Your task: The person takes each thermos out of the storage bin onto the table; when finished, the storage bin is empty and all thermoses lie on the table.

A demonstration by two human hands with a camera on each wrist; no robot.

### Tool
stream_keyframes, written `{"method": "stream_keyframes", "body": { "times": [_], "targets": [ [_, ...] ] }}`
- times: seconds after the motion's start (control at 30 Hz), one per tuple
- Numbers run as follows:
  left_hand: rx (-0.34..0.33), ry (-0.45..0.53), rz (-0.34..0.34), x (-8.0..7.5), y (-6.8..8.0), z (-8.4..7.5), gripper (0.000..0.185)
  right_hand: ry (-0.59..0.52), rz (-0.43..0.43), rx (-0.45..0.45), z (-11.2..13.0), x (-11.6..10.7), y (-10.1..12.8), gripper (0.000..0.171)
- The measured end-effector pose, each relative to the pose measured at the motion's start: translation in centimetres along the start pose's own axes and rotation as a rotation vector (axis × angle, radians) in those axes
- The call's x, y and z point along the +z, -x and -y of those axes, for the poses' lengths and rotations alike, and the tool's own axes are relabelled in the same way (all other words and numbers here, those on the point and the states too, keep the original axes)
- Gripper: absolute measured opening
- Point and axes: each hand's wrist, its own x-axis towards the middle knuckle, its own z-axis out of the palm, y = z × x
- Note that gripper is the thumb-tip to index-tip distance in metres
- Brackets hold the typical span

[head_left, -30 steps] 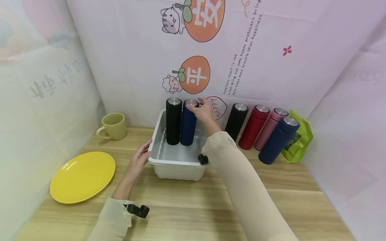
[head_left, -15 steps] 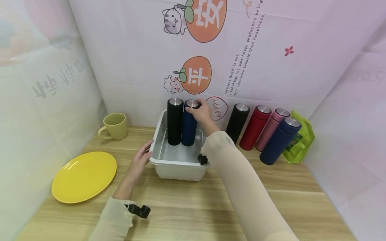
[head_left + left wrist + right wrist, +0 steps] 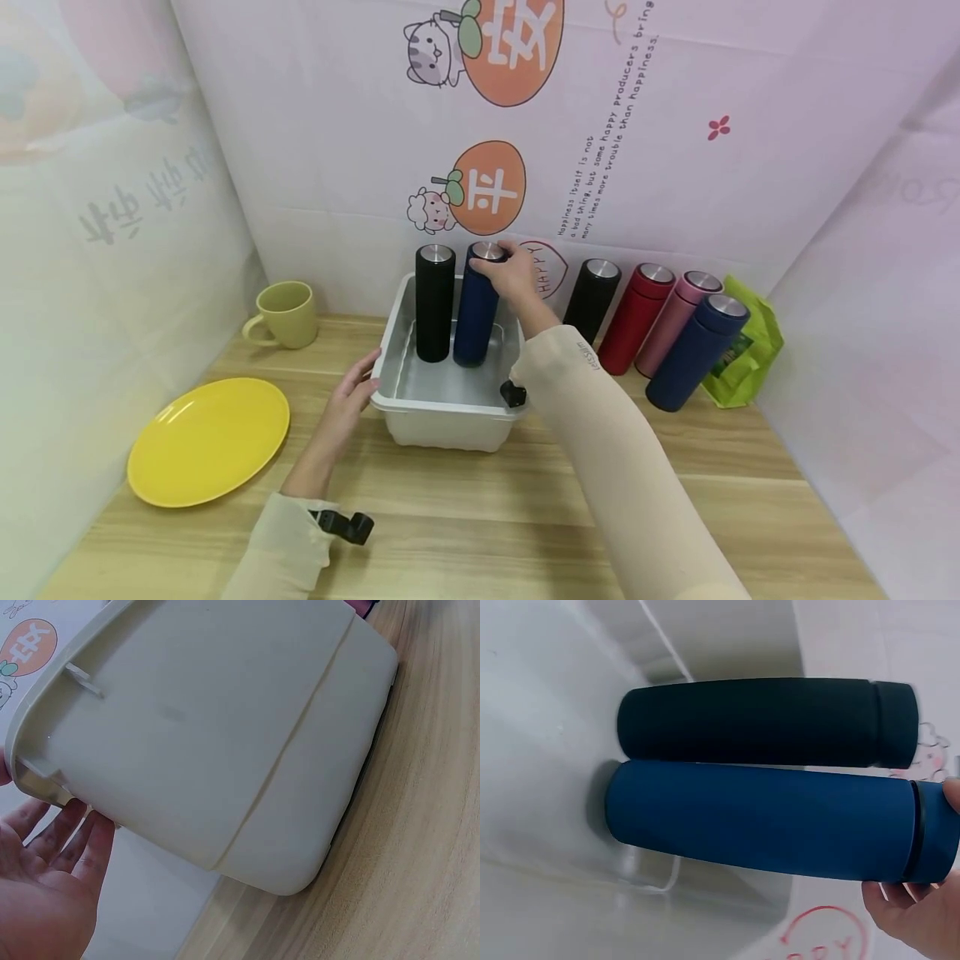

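A white plastic bin (image 3: 442, 404) stands on the wooden table and holds two upright flasks. The black flask (image 3: 434, 304) is on the left. The dark blue flask (image 3: 474, 312) stands beside it and leans slightly right. My right hand (image 3: 508, 271) grips the blue flask near its silver cap. In the right wrist view the blue flask (image 3: 765, 817) lies along the black flask (image 3: 757, 724), with my fingers (image 3: 915, 915) at the cap end. My left hand (image 3: 348, 396) rests with straight fingers against the bin's front left corner. The left wrist view shows its open palm (image 3: 45, 892) beside the bin wall (image 3: 210, 735).
A green mug (image 3: 287, 314) and a yellow plate (image 3: 207, 440) sit left of the bin. Right of it, black (image 3: 590, 300), red (image 3: 633, 318), pink (image 3: 673, 321) and dark blue (image 3: 693, 350) flasks lean on the back wall, by a green bag (image 3: 750, 342). Printed sheets wall in three sides.
My right hand has shifted a little right with the blue flask's top, so the flask now leans away from the black one. The left hand has stayed on the bin.
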Motion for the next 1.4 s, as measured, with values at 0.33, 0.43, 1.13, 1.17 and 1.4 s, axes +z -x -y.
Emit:
{"method": "stream_keyframes", "body": {
  "times": [0.33,0.43,1.13,1.17,1.4],
  "targets": [
    [0.000,0.010,0.002,0.0,0.0,-0.2,0.050,-0.004,0.014,0.001,3.8,-2.6,1.1,0.067],
    [-0.002,0.005,0.004,0.1,0.0,-0.2,0.050,-0.001,0.017,-0.010,4.5,-3.6,1.4,0.068],
    [-0.002,-0.002,0.000,0.0,-0.1,0.0,0.050,-0.271,-0.028,-0.063,7.8,-14.0,4.8,0.059],
    [-0.001,-0.001,0.002,-0.1,-0.1,0.0,0.050,-0.292,-0.026,-0.057,7.7,-14.5,5.0,0.059],
    [-0.004,0.001,0.010,0.0,-0.1,0.0,0.049,-0.262,-0.085,-0.008,6.6,-17.6,5.8,0.062]
  ]
}}
